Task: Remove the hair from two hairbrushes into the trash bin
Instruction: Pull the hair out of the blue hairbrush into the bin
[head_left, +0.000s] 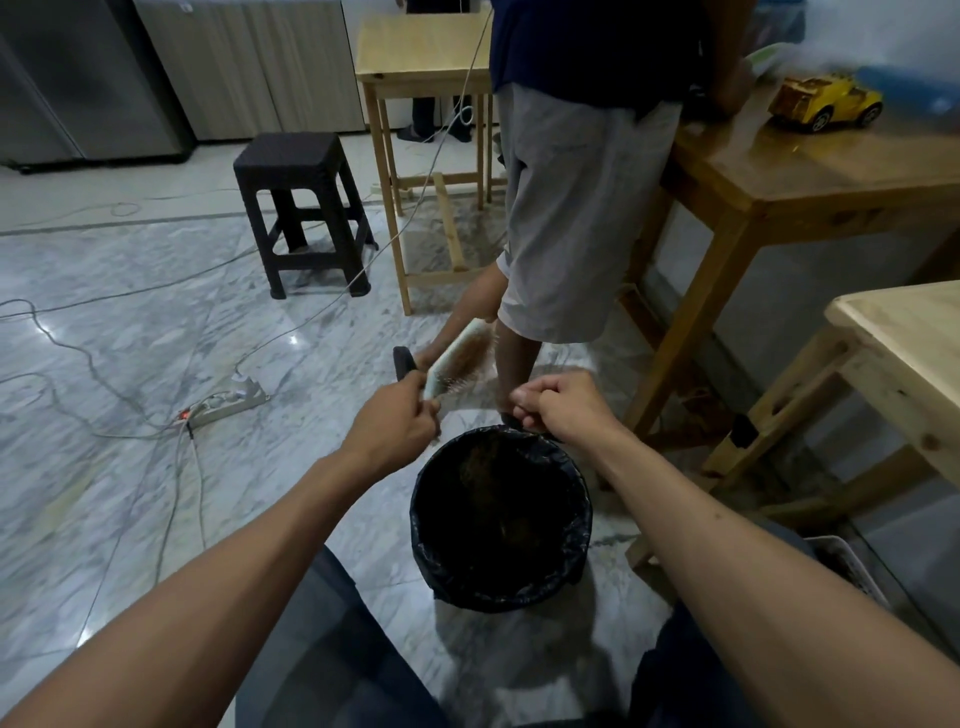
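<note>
Left grip (400, 421) curled round hairbrush (460, 356); right grip (558, 402) fisted, contents unclear.

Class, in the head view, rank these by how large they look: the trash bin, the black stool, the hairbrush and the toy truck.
1. Trash bin, though it is nearest the camera.
2. Black stool.
3 and 4. Hairbrush and toy truck look alike in size; the truck is farther off, so they are not ranked.
</note>
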